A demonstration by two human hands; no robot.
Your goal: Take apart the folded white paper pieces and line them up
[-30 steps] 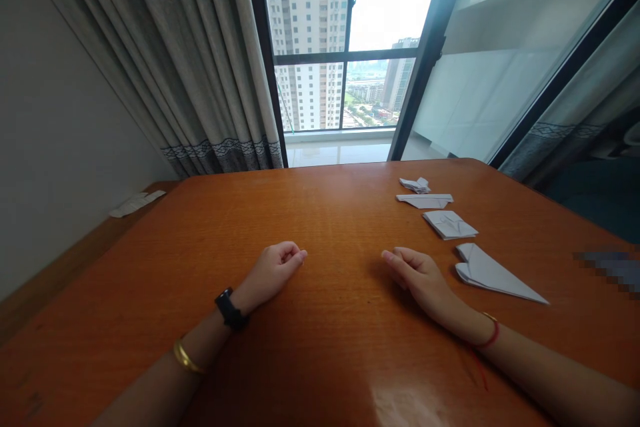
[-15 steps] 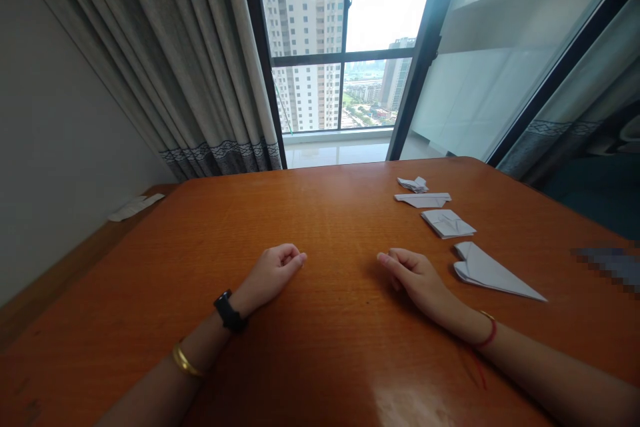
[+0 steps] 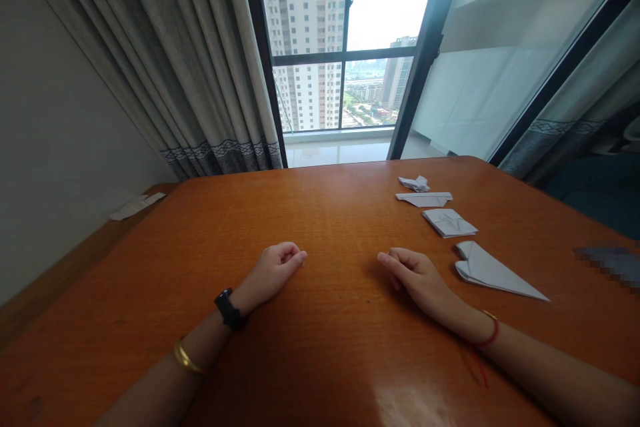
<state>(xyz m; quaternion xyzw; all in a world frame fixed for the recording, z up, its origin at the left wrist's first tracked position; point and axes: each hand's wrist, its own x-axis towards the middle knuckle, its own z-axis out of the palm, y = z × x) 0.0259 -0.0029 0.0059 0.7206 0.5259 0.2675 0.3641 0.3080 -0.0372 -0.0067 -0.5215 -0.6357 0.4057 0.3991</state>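
Observation:
My left hand [image 3: 277, 268] rests on the wooden table [image 3: 330, 320], its fingers curled into a loose fist with nothing in it. Across a gap to the right, my right hand [image 3: 410, 275] lies in a similar loose fist, holding nothing that I can see. Nearest to it is a folded white paper piece [image 3: 495, 273] with a long point aimed right. Behind that are a square folded paper [image 3: 450, 222], a long flat folded paper [image 3: 425, 199] and a small crumpled-looking folded paper [image 3: 414, 183]. Neither hand touches the papers.
A pale paper strip [image 3: 137, 205] lies on a ledge past the table's left edge. At the right edge is a blurred grey patch [image 3: 610, 263]. Grey curtains [image 3: 215, 80] and a tall window [image 3: 345, 57] stand beyond the table.

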